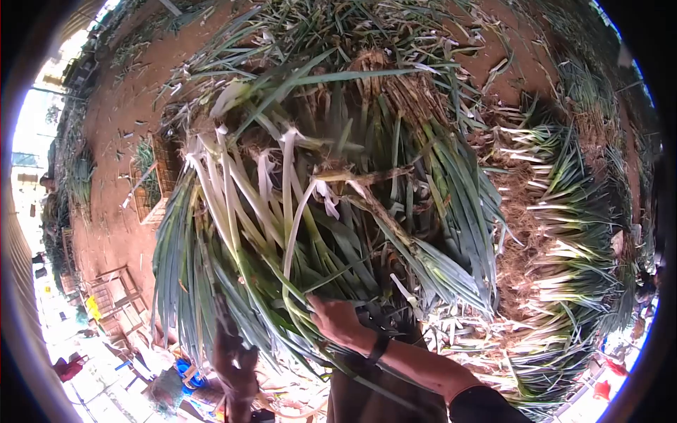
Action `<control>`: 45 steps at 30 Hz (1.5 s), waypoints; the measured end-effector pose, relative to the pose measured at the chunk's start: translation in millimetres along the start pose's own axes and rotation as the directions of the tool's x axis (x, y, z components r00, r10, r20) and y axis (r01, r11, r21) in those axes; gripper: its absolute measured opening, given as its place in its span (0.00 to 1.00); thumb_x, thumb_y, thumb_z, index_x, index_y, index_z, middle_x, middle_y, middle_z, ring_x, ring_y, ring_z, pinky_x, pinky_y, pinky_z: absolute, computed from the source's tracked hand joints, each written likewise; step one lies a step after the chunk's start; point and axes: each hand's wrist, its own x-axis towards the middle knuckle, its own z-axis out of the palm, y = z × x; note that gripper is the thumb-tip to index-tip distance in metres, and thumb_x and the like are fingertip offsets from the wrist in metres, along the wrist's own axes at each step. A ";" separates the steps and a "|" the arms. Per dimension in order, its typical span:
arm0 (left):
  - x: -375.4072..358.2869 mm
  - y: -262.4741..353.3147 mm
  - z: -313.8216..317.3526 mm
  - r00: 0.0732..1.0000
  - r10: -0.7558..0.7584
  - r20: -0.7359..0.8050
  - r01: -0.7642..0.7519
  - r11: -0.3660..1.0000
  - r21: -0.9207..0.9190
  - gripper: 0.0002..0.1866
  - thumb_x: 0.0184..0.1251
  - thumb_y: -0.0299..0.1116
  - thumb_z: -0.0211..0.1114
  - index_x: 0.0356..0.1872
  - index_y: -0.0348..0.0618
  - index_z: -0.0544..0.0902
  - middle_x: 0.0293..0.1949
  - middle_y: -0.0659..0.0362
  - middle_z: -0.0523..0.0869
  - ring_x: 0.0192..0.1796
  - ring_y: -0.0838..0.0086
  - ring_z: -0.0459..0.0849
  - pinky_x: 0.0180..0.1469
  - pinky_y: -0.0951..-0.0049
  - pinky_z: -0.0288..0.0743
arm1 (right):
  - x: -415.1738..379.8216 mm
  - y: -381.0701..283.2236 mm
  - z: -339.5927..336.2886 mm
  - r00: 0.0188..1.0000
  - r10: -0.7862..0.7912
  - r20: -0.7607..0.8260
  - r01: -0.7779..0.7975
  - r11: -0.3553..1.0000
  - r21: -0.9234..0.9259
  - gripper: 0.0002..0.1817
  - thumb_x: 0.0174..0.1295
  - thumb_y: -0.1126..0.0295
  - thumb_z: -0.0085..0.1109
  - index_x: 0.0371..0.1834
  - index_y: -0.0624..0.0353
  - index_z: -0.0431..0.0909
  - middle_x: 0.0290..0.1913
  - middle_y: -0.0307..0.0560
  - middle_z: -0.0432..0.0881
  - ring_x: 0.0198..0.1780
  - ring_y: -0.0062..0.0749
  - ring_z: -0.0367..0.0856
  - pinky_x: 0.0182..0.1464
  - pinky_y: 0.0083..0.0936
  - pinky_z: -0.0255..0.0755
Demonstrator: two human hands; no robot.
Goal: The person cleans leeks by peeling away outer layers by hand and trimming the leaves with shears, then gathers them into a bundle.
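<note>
A large pile of leeks (261, 204), white stems and roots upward and green leaves hanging toward me, fills the middle of the head view. My right hand (335, 321), with a dark band on the wrist, reaches in from the lower right. Its fingers are closed at the green part of a leek (290, 261), whose pale stem stands above the hand; the fingertips are partly hidden. Lower left, my left hand (236, 363) is beside the hanging leaf ends, shaded and blurred, so its fingers cannot be made out clearly.
A long row of leeks (564, 225) lies along the right with roots facing inward. Loose leaves (310, 35) cover the ground behind the pile. Wooden crates (116, 292) stand on the brown soil at left, near a blue object (189, 374).
</note>
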 end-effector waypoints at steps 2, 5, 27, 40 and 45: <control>-16.4 18.1 21.5 0.989 -0.144 0.035 0.148 0.979 -0.137 0.47 0.49 0.23 0.68 0.79 0.35 0.69 0.39 0.62 0.81 0.31 0.82 0.75 0.35 0.79 0.70 | -4.1 3.0 -36.4 0.990 0.113 0.086 -0.126 0.978 0.166 0.20 0.71 0.62 0.65 0.61 0.57 0.77 0.28 0.51 0.87 0.23 0.45 0.86 0.26 0.42 0.80; -34.6 18.9 49.7 0.992 -0.035 0.123 0.047 0.994 -0.096 0.46 0.50 0.21 0.73 0.76 0.27 0.68 0.45 0.55 0.84 0.29 0.80 0.76 0.29 0.77 0.70 | 16.1 34.9 -120.1 0.945 0.269 0.186 -0.316 0.895 0.315 0.18 0.73 0.61 0.63 0.59 0.57 0.76 0.36 0.47 0.91 0.30 0.40 0.91 0.34 0.40 0.84; -134.5 44.8 194.8 0.755 -0.039 0.654 -0.011 0.997 0.072 0.47 0.62 0.51 0.77 0.75 0.30 0.69 0.38 0.46 0.82 0.31 0.50 0.86 0.30 0.51 0.80 | -63.5 261.3 -103.4 0.915 0.183 -0.359 -0.395 0.579 -0.713 0.11 0.57 0.75 0.60 0.44 0.60 0.80 0.47 0.53 0.82 0.48 0.45 0.80 0.49 0.43 0.68; -164.6 81.2 195.4 0.698 -0.131 0.704 0.117 0.991 0.068 0.46 0.69 0.52 0.71 0.77 0.30 0.66 0.46 0.42 0.85 0.37 0.44 0.89 0.38 0.48 0.84 | -93.4 138.1 -207.0 0.904 0.423 0.064 -0.361 0.835 -0.415 0.24 0.58 0.59 0.72 0.47 0.66 0.75 0.29 0.63 0.86 0.35 0.61 0.88 0.41 0.51 0.81; -170.3 95.2 204.9 0.700 -0.102 0.707 0.184 0.982 -0.040 0.46 0.70 0.52 0.70 0.78 0.31 0.63 0.49 0.39 0.86 0.44 0.42 0.89 0.46 0.50 0.83 | -96.1 115.6 -201.7 0.955 0.295 -0.024 -0.271 0.839 -0.473 0.22 0.55 0.62 0.73 0.44 0.65 0.75 0.32 0.57 0.85 0.34 0.56 0.88 0.39 0.47 0.81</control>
